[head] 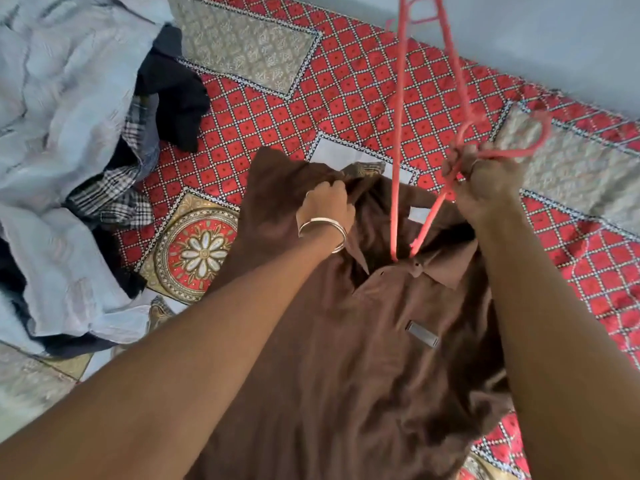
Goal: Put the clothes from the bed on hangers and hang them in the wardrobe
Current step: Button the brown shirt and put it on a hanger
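Note:
A brown collared shirt (pixel 374 341) lies spread over the bed (pixel 346 84), which has a red patterned cover. My left hand (pixel 327 206), with bangles on its wrist, grips the shirt's fabric near the left shoulder. My right hand (pixel 485 181) holds a pink plastic hanger (pixel 401 133) by the base of its hook. One end of the hanger goes down into the shirt's open neck between the collar flaps. The other end sticks up toward the top of the view.
A heap of other clothes (pixel 69 150) covers the bed's left side: light blue fabric, a checked garment and dark pieces. A plain grey wall (pixel 554 36) runs along the far side of the bed at the top right.

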